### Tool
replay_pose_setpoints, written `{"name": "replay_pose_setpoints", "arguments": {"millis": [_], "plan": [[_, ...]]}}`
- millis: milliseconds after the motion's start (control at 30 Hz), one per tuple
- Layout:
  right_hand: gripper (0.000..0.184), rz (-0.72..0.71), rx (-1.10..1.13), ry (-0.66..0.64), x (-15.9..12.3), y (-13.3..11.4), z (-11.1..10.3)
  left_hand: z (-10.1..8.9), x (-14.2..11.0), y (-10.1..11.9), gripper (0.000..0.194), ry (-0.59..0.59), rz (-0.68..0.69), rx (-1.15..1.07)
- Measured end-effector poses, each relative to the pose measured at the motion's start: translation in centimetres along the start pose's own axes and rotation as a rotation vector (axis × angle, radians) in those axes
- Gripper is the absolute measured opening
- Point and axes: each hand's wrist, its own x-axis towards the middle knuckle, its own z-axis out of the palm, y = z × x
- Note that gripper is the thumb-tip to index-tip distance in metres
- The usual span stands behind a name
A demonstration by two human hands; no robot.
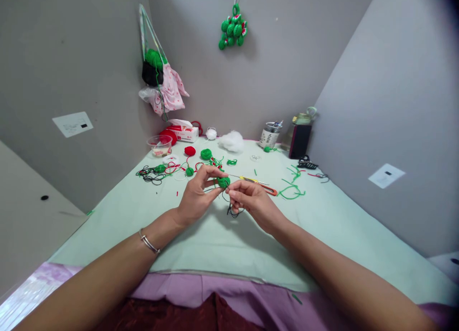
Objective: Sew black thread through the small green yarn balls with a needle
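Between the thumb and fingers of my left hand [199,193] is a small green crocheted ball [224,182]. My right hand [253,200] is closed in a pinch close against the ball's right side, on a black thread [234,212]. The thread runs from the ball and hangs in loose loops below my right fingers. Whether a needle is also in that pinch is too small to tell. Just beyond my right hand lie a yellow-handled crochet hook [251,180] and an orange-handled tool [269,191], partly hidden by the hand.
Behind my hands are a red yarn ball [190,151], a green yarn ball [206,154], white stuffing [231,141] and a tissue box [187,134]. Black thread [148,175] lies tangled at left. Green yarn scraps [291,192], a pen tin [269,136] and a dark phone [300,141] are at right.
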Motion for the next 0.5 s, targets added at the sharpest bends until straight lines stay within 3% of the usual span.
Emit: {"name": "replay_pose_setpoints", "arguments": {"millis": [500], "plan": [[0.034, 0.019, -0.037, 0.065, -0.06, 0.39, 0.39, 0.18, -0.13, 0.03, 0.019, -0.040, 0.000, -0.002]]}}
